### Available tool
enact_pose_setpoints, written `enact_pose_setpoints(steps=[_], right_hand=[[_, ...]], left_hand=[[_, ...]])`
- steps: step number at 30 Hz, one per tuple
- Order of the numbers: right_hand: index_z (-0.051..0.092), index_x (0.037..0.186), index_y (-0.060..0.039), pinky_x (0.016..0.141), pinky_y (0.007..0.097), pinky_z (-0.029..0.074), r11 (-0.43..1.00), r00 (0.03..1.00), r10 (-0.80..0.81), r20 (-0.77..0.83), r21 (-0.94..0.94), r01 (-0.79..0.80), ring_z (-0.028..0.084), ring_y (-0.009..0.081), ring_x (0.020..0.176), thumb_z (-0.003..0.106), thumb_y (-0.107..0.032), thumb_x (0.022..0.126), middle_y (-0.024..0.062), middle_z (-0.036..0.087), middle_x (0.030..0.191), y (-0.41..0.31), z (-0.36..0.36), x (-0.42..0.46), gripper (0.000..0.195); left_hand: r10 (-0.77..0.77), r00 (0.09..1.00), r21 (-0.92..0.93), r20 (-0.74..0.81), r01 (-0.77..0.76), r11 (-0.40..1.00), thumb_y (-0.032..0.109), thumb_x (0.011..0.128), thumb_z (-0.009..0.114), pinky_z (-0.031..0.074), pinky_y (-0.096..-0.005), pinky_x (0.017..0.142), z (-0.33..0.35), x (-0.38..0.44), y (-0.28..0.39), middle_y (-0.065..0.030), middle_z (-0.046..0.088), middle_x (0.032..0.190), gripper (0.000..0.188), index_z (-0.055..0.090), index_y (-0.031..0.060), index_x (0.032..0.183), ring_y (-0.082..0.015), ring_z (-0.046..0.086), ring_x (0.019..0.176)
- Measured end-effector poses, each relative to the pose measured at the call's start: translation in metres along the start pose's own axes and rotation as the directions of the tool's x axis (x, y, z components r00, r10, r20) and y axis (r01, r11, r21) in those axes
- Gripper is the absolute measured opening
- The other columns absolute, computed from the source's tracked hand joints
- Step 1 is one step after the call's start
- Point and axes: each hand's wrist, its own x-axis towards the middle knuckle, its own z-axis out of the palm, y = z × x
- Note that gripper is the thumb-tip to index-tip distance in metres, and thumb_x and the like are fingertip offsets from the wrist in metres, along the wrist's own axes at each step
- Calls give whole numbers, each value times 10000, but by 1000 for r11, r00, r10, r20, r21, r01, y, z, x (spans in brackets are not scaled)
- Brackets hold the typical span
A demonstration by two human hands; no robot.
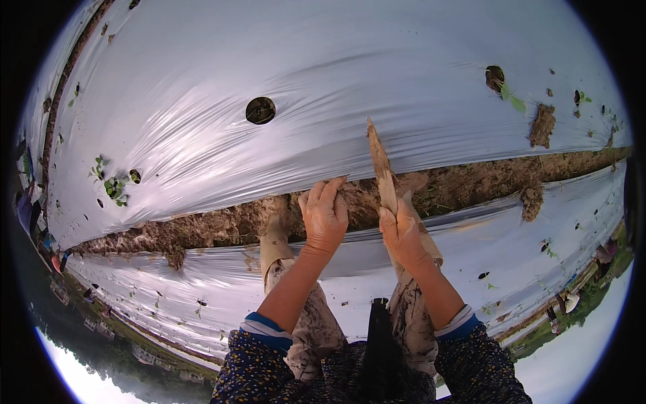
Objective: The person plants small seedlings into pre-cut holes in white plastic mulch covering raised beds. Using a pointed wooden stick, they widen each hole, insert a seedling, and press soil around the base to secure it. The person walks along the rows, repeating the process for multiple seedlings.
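Observation:
My right hand (405,233) is closed around the lower end of a pointed wooden stake (380,166), whose tip points away from me over the plastic. My left hand (324,214) is at the near edge of the silver plastic mulch film (303,146), its thumb and forefinger together there; whether they pinch the film I cannot tell. Beyond both hands, the film has a round hole (260,110) with dark soil inside. Wrinkles run across the film from near the hole.
A soil furrow (217,227) runs between two film-covered beds, and my feet stand in it. Seedlings (116,188) lie on the film at left; another seedling (514,99) is beside a hole at right. A soil clod (542,126) rests near the edge. Distant people are at both sides.

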Motion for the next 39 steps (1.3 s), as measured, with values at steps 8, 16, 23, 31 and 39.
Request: enact_pose_setpoints(steps=[8,16,23,31,39], right_hand=[[448,986,9,538,411,446,502,915,185,358,-835,225,563,294,619,422,-158,850,147,569,694,-149,36,117,217],[464,964,-3,512,391,457,141,885,345,312,-950,280,569,294,636,396,-176,859,161,561,781,-207,92,171,214],[506,897,-1,621,404,463,-40,874,392,286,-944,327,570,316,752,388,-96,814,176,570,868,-232,133,192,173],[492,906,-10,653,411,455,-78,884,342,319,-928,365,566,331,765,422,-101,805,177,571,850,-220,123,202,153],[485,900,-8,642,406,466,-156,906,291,308,-919,363,579,319,756,383,-72,810,162,583,818,-206,118,203,150]], left_hand=[[-219,975,-265,31,219,939,24,724,513,331,-357,773,-34,-90,-40,-89,558,851,232,568,67,946,-268,514,781],[-332,943,-455,-17,288,843,23,730,502,365,-358,732,-56,-92,-71,-97,558,857,237,565,58,956,-280,516,792],[-459,825,-514,-331,250,820,14,750,474,364,-347,700,-137,-42,-171,-96,545,811,232,561,53,962,-278,503,732],[-477,604,-220,-639,451,865,75,722,571,429,-330,756,-299,31,-382,-162,441,1091,329,536,79,1050,-246,519,881],[-507,720,-60,-473,548,834,208,674,625,354,-341,902,-353,80,-469,-236,437,1149,551,457,18,1162,-334,433,1073]])
